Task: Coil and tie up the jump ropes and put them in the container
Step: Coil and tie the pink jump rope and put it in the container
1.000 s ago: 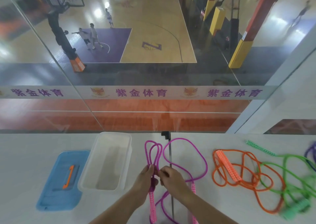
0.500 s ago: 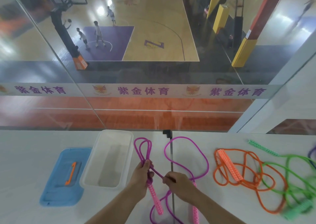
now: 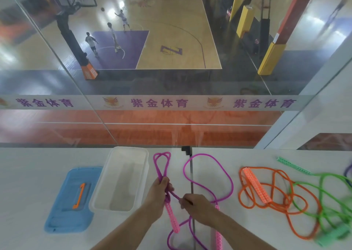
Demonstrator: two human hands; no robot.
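Observation:
My left hand [image 3: 159, 194] grips a bundle of folded loops of the purple jump rope [image 3: 226, 175], just above one pink handle [image 3: 172, 218]. A short taut strand runs from that bundle to my right hand [image 3: 196, 207], which pinches it. The rest of the purple rope lies in a wide loop on the white table [image 3: 28, 183], and its second pink handle [image 3: 218, 236] lies under my right forearm. A clear empty container [image 3: 122, 179] stands just left of my left hand.
A blue lid [image 3: 70, 200] with an orange handle lies left of the container. An orange jump rope [image 3: 266, 194] and a green jump rope [image 3: 331, 196] lie tangled at the right. A glass wall [image 3: 171, 78] rises along the table's far edge.
My hands have drawn apart, pulling a purple strand taut between them. The folded loops have moved left toward the container, and the pink handle has tilted.

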